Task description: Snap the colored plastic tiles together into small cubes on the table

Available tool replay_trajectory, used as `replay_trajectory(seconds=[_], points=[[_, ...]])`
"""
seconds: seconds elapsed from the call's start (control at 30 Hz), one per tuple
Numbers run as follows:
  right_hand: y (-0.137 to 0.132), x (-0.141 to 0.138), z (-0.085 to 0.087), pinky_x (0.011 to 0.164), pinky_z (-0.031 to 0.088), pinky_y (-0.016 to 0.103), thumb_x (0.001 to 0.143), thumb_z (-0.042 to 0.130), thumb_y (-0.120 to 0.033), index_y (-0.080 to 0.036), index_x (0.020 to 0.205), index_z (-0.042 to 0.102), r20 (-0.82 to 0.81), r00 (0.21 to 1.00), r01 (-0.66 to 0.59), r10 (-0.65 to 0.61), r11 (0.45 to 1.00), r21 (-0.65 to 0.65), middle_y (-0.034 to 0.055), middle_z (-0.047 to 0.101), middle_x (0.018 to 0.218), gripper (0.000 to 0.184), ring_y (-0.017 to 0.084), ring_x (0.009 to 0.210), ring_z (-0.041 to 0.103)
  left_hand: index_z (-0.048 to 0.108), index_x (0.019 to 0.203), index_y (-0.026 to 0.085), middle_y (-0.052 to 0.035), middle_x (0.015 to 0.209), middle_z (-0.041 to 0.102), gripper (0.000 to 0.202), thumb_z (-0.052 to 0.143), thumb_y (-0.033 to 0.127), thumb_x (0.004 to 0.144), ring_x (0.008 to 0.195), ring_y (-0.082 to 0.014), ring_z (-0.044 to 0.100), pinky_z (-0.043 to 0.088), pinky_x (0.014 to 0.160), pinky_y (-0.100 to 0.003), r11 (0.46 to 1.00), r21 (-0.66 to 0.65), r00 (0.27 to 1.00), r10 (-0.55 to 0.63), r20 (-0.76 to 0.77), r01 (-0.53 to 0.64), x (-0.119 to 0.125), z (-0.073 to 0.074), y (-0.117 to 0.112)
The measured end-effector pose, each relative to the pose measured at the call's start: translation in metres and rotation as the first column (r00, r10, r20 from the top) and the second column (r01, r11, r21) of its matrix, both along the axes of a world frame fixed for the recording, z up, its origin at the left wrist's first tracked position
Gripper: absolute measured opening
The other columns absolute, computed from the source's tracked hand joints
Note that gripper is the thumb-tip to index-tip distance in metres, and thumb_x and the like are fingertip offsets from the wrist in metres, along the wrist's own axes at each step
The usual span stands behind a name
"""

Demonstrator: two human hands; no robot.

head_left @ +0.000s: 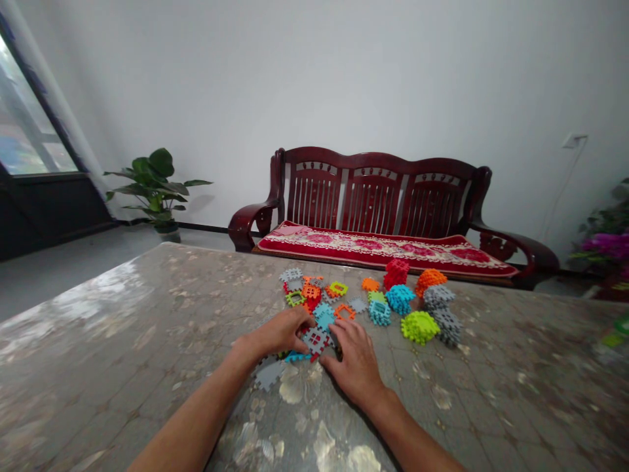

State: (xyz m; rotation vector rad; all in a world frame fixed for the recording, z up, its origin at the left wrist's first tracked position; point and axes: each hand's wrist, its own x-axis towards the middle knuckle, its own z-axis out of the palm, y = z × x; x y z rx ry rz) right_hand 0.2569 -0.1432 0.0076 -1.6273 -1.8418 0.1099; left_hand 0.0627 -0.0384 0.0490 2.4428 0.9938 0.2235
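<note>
Several plastic interlocking tiles with notched edges lie in a loose pile between my hands. A grey window-cut tile (316, 340) is nearest to me, and a light blue tile (324, 316) lies just beyond it. My left hand (284, 332) curves in from the left, thumb and fingers apart around the grey tile's left side. On the other side, my right hand (354, 359) rests with its fingers spread near the tile's right edge. Part of the pile is hidden under my hands. A plain grey tile (268, 374) lies beneath my left wrist.
Sorted stacks stand to the right: red (396, 274), orange (431, 282), blue (401, 299), lime green (419, 327) and grey (446, 326). An orange frame tile (344, 311) lies beyond my right hand. Behind the patterned table (196, 419) is a wooden bench (373, 190).
</note>
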Motion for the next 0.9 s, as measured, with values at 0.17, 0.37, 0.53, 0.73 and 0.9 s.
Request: replay_trajectory(seconds=[0.17,0.37,0.53,0.73,0.9], points=[[0.001,-0.001,-0.001,0.110,0.034,0.046,0.077,0.072,-0.031,-0.026,0.126,0.063,0.018,1.000,-0.012,0.013,1.000,-0.012,0.0069,0.060,0.134,0.050,0.030,0.129,0.046,0.064,0.097,0.018,-0.0012,0.091,0.064,0.039,0.077,0.033,0.063,0.082,-0.0175,0.056,0.041,0.072,-0.026,0.998,0.059,1.000,0.021,0.003,-0.022,0.002,-0.002,-0.001],[0.001,-0.001,-0.002,0.111,0.034,0.045,0.079,0.070,-0.024,-0.023,0.129,0.059,0.014,1.000,-0.028,0.028,0.999,0.017,0.0073,0.062,0.132,0.051,0.028,0.129,0.046,0.060,0.097,0.019,0.0029,0.081,0.061,0.039,0.074,0.026,0.061,0.073,-0.0147,0.054,0.040,0.066,-0.025,0.996,-0.028,0.994,0.087,0.066,-0.086,0.010,0.002,-0.008],[0.002,-0.002,-0.004,0.106,0.038,0.046,0.079,0.070,-0.021,-0.024,0.127,0.059,-0.020,0.999,-0.024,0.026,0.997,0.068,0.0079,0.065,0.125,0.049,0.029,0.123,0.051,0.054,0.088,0.019,0.0057,0.071,0.055,0.030,0.072,0.027,0.065,0.065,-0.0115,0.052,0.040,0.059,-0.022,0.946,-0.307,0.941,0.196,0.277,-0.107,0.015,-0.004,-0.006],[0.001,0.000,0.003,0.103,0.041,0.045,0.080,0.067,-0.017,-0.026,0.128,0.057,-0.056,0.997,-0.041,0.049,0.988,0.146,0.0072,0.063,0.124,0.051,0.027,0.117,0.053,0.049,0.087,0.020,0.0090,0.063,0.050,0.036,0.073,0.034,0.064,0.057,-0.0091,0.048,0.037,0.055,-0.022,0.865,-0.495,0.853,0.316,0.416,-0.079,0.022,-0.013,-0.004],[0.000,0.006,0.014,0.102,0.042,0.042,0.078,0.068,-0.014,-0.023,0.129,0.057,0.009,0.996,-0.088,0.088,0.983,0.158,0.0071,0.062,0.122,0.053,0.026,0.116,0.052,0.047,0.094,0.021,0.0108,0.061,0.050,0.048,0.074,0.048,0.065,0.053,-0.0081,0.048,0.036,0.053,-0.022,0.770,-0.638,0.808,0.369,0.459,0.010,0.024,-0.012,-0.009]])
